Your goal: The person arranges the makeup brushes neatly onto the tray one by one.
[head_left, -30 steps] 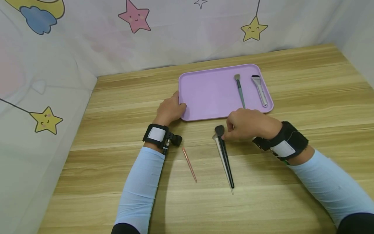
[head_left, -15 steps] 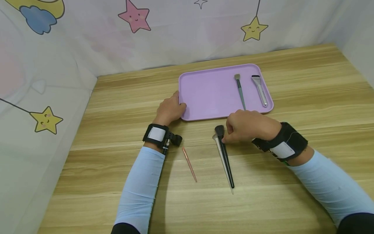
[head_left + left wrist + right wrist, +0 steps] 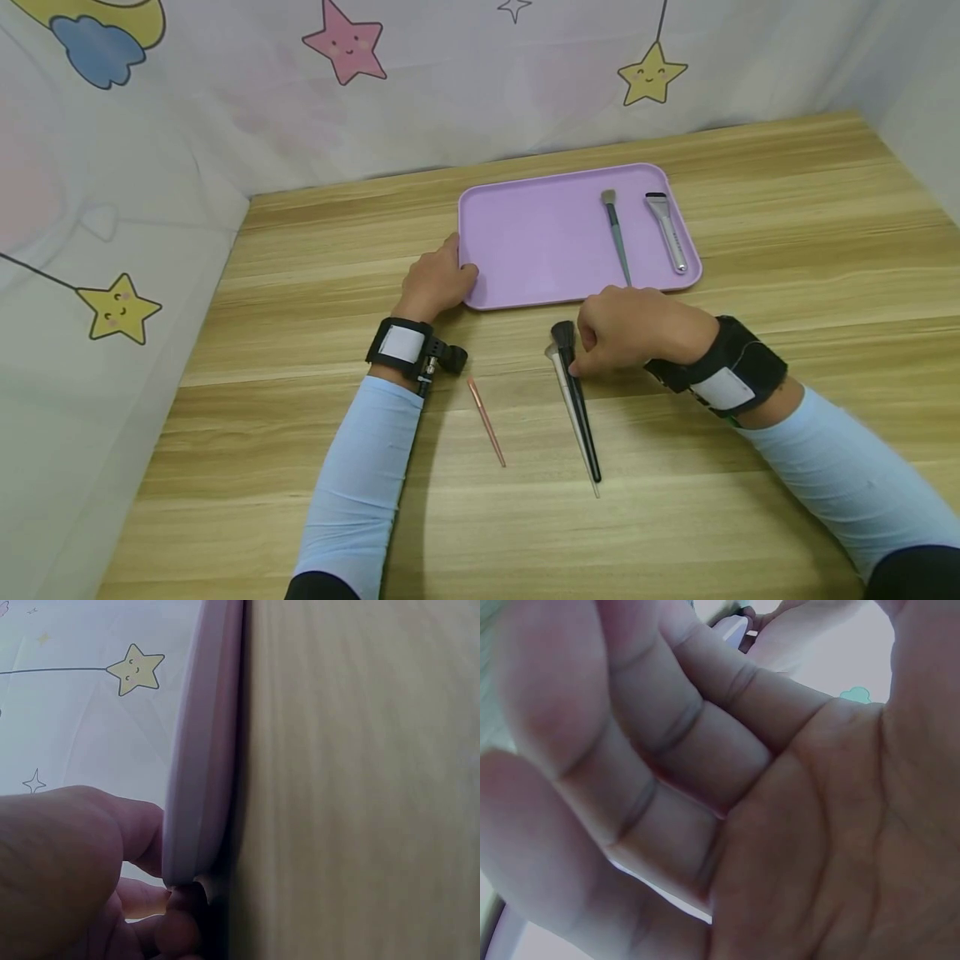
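Observation:
At the tray's near left corner, my left hand (image 3: 438, 283) grips the rim of the lilac tray (image 3: 525, 242); the left wrist view shows the thumb on one side and fingers curled beneath. My right hand (image 3: 637, 329) hovers low in front of the tray, its thumb tip right at the neck of a black makeup brush (image 3: 587, 425). A white-handled makeup brush (image 3: 564, 387) lies alongside the black one, partly covered by it. In the right wrist view, the right fingers (image 3: 682, 727) are loosely bent, with no brush visible against the palm.
On the tray's right side lie a green-handled brush (image 3: 617, 233) and a silver flat brush (image 3: 669, 233). A thin pink brush (image 3: 487, 423) rests on the wooden table (image 3: 300, 350) between the forearms. A printed curtain (image 3: 465, 92) stands behind the table.
My right hand has slid slightly nearer and left, its thumb shifting down along the black brush. The brushes, tray and left hand stay in place.

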Demonstrator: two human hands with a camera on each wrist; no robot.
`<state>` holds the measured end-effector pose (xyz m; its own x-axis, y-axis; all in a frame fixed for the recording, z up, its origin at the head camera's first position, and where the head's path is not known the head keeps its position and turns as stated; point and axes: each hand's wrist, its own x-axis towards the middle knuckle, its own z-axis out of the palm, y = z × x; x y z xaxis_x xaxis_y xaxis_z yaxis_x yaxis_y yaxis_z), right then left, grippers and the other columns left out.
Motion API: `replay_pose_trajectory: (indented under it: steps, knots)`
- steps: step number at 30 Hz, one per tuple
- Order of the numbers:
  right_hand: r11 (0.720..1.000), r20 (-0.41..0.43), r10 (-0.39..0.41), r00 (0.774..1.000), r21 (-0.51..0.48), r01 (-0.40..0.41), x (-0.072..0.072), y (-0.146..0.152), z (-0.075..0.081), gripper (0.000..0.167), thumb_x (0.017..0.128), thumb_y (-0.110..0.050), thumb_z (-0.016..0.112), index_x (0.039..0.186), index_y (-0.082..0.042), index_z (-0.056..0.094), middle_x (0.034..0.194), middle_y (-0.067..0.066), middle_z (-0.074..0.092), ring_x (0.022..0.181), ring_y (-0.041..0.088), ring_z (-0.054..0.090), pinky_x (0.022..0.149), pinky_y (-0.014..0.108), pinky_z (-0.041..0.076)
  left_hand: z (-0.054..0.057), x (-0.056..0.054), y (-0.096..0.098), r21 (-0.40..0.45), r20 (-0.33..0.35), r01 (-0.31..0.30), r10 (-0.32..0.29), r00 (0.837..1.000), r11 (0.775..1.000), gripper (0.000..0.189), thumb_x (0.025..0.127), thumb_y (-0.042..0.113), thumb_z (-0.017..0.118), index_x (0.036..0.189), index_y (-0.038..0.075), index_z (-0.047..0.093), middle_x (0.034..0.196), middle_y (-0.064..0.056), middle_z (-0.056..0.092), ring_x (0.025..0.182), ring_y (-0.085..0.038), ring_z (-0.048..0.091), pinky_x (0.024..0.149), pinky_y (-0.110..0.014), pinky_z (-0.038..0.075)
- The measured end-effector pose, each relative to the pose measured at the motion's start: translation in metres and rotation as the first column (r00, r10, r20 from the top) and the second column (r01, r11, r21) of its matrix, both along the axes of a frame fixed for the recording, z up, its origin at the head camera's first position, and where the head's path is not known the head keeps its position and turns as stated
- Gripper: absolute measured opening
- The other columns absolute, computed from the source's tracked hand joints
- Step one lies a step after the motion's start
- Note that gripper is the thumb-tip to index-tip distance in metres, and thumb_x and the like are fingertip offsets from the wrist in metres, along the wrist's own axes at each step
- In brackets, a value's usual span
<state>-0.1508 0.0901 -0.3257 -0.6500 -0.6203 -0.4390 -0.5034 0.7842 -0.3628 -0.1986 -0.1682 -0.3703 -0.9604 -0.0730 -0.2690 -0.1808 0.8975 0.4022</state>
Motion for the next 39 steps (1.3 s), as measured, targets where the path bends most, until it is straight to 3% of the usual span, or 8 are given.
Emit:
replay_pose_trajectory:
  steps: [30, 39]
  knots:
    - [0.997, -0.02, 0.069, 0.997, 0.035, -0.068, 0.0098, -0.0068, -0.0031, 0.036, 0.074, -0.046, 0.075, 0.056, -0.019, 0.06, 0.057, -0.009, 0.054, 0.052, 0.009, 0.049, 0.049, 0.024, 0.038, 0.0021, 0.0005, 0.0005, -0.005, -0.002, 0.008, -0.008, 1.0, 1.0, 0.07, 0.091, 0.031, 0.042, 0.155, 0.012, 0.018, 0.15, -0.013, 0.043, 0.117, -0.028, 0.054, 0.096, -0.045, 0.045]
    - [0.998, -0.026, 0.068, 0.997, -0.001, -0.068, 0.0099, -0.0058, -0.0033, 0.043, 0.078, -0.033, 0.07, 0.045, -0.019, 0.046, 0.044, -0.012, 0.035, 0.043, 0.006, 0.039, 0.043, 0.021, 0.03, 0.0019, 0.0008, 0.0007, -0.004, -0.004, 0.004, -0.004, 1.0, 1.0, 0.07, 0.092, 0.032, 0.042, 0.155, 0.012, 0.018, 0.15, -0.013, 0.043, 0.115, -0.028, 0.054, 0.094, -0.045, 0.046]
